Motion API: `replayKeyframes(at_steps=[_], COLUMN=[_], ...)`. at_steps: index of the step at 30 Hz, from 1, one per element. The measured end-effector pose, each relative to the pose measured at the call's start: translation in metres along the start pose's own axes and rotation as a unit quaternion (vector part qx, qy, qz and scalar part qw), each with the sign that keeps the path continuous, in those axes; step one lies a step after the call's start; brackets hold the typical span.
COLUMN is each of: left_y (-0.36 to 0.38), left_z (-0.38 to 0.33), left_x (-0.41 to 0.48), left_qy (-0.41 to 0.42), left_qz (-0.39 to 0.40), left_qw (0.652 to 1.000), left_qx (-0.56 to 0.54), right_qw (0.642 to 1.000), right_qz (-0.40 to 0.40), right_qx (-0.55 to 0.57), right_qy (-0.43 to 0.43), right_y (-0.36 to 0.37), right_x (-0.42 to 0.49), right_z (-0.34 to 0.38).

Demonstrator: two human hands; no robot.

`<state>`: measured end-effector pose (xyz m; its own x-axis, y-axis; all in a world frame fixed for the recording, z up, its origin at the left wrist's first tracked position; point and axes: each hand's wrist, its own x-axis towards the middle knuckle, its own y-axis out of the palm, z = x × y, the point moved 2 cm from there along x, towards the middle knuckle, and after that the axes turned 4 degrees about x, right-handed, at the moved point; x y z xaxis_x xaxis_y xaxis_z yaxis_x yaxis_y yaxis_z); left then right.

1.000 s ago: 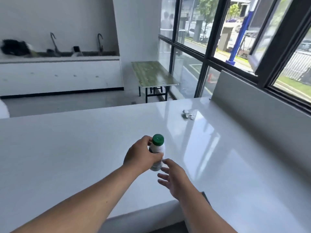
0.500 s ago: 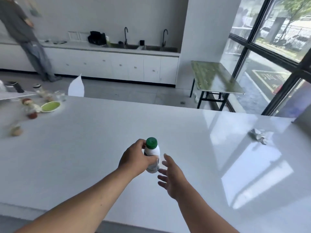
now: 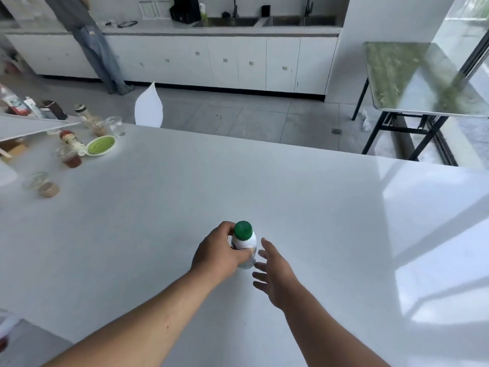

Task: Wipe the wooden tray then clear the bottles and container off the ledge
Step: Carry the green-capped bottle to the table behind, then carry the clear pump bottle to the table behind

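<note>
My left hand (image 3: 218, 251) is wrapped around a small white bottle with a green cap (image 3: 244, 241), held upright just above the white counter (image 3: 304, 207). My right hand (image 3: 275, 271) hovers beside the bottle on its right, fingers spread and empty. At the far left several bottles (image 3: 16, 104) and sauce jars stand around a white ledge (image 3: 34, 125). A wooden piece (image 3: 12, 148) shows under the ledge, mostly hidden.
A green-filled bowl (image 3: 102, 145), a clear glass (image 3: 115, 125) and small sauce cups (image 3: 70, 158) lie at the counter's left. A person's legs (image 3: 103, 56) are by the far cabinets. A white chair back (image 3: 148, 107) and a green table (image 3: 420, 80) stand beyond.
The view has swung left, away from the window, bringing the ledge and jars into sight. The crumpled paper has left the frame. Both hands keep the same pose around the bottle.
</note>
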<state>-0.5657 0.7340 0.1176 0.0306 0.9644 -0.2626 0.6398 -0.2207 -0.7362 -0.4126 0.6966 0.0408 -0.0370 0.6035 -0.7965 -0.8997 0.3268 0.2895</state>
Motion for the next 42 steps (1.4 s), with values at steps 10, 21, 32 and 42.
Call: replayKeyframes(at_steps=[10, 21, 32, 42], left_y=[0.022, 0.014, 0.105, 0.257], left_z=[0.02, 0.023, -0.152, -0.265], left_x=[0.016, -0.065, -0.249, -0.5], left_qy=[-0.035, 0.056, 0.429, 0.585], left_qz=[0.018, 0.211, 0.213, 0.309], left_qw=[0.999, 0.964, 0.854, 0.722], left_qx=[-0.025, 0.153, 0.205, 0.201], right_qw=[0.999, 0.845, 0.738, 0.698], right_qz=[-0.022, -0.275, -0.557, -0.689], right_qx=[-0.041, -0.391, -0.311, -0.098], right_qy=[-0.008, -0.24, -0.219, -0.165], right_y=[0.002, -0.057, -0.225, -0.394], right_x=[0.017, -0.125, -0.388, -0.572], right_z=[-0.011, -0.035, -0.156, -0.348])
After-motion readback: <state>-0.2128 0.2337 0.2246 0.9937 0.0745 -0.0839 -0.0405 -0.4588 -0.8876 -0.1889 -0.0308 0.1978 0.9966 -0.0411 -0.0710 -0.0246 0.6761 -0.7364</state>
